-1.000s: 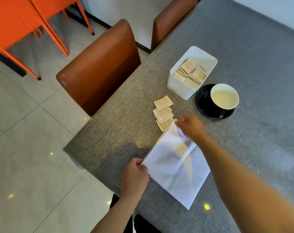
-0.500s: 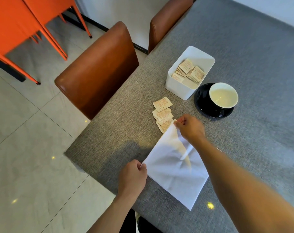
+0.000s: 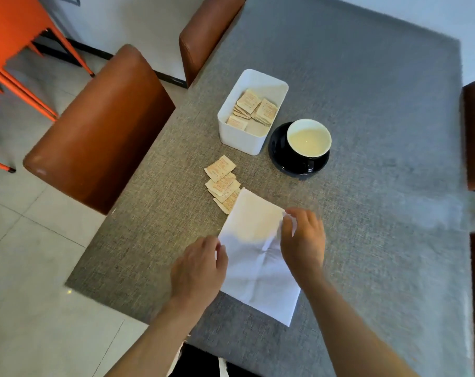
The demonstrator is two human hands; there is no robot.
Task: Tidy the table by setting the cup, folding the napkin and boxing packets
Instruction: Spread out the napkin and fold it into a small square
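The napkin [image 3: 254, 257] is being folded, its right edge pinched by the right hand [image 3: 303, 239], its left edge touched by the left hand [image 3: 197, 268], whose grip cannot be told; creasing is judged next.

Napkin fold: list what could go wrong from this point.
1. The napkin overlaps the nearest of the loose packets; folding or sliding it could drag or scatter them.
2. It is held only at its edges by the left hand and right hand, and it is already creased, so the fold may end up crooked.
3. The cup on its saucer looks full; a jolt to the table might spill it.
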